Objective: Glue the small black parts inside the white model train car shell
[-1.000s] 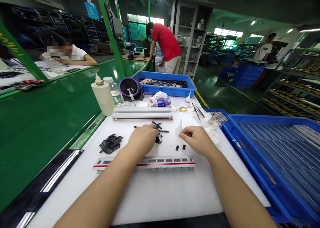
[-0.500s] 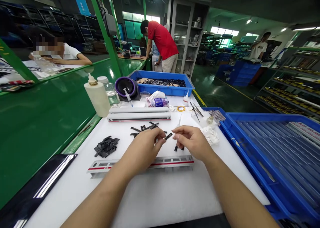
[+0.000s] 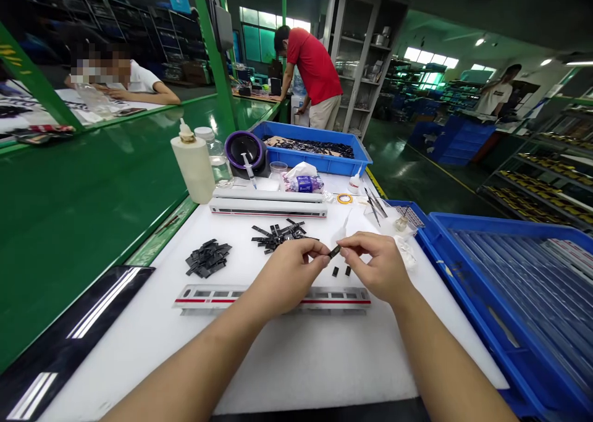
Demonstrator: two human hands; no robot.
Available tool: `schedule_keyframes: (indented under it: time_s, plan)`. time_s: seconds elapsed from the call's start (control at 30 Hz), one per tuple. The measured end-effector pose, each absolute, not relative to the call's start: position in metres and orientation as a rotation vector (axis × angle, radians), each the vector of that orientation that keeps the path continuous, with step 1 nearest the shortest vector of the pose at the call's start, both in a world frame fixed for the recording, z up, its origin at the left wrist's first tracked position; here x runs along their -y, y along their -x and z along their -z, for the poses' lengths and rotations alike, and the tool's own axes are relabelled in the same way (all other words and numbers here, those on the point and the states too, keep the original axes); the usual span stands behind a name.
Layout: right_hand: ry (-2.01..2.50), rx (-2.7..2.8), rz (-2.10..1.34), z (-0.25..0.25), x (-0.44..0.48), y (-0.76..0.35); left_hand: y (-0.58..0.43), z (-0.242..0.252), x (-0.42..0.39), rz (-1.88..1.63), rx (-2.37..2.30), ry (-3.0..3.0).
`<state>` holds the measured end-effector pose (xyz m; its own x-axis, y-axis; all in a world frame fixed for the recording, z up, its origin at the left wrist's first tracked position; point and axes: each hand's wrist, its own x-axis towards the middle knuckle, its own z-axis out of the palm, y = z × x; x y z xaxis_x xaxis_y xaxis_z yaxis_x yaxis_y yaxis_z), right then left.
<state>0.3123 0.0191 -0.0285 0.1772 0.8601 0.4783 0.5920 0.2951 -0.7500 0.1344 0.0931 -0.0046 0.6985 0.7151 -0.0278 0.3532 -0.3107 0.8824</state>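
Fingers of left hand [image 3: 290, 274] and right hand [image 3: 377, 267] clamped on 1 black strip [image 3: 334, 251] — 1 end each, likely so its face stays in view. It's raised off surface [image 3: 301, 360], just above train shell [image 3: 208, 296]. 2 small bits [image 3: 334, 272] lie below — strip pile [image 3: 278, 233] near, within my reach.

A short, flat black strip [image 3: 334, 251] is pinched at its ends between the fingertips of the left hand [image 3: 287, 277] and the right hand [image 3: 377, 267]. It is held clear above the white table [image 3: 301, 360], tilted with its right end slightly higher.
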Motion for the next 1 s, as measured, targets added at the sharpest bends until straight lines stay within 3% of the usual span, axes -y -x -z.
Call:
schedule_keyframes:
  time_s: [0.3,0.5,1.0]
  plan:
    - [1.261,1.724,0.054,0.036,-0.018,-0.31,-0.129,0.005,-0.099,-0.37,-0.668,-1.68]
    - [1.359,1.534,0.137,0.034,-0.016,-0.31,-0.128,0.004,-0.096,-0.355,-0.666,-1.708]
    - [1.322,1.062,-0.838,0.029,-0.023,-0.306,-0.13,0.003,-0.092,-0.515,-0.826,-1.977]
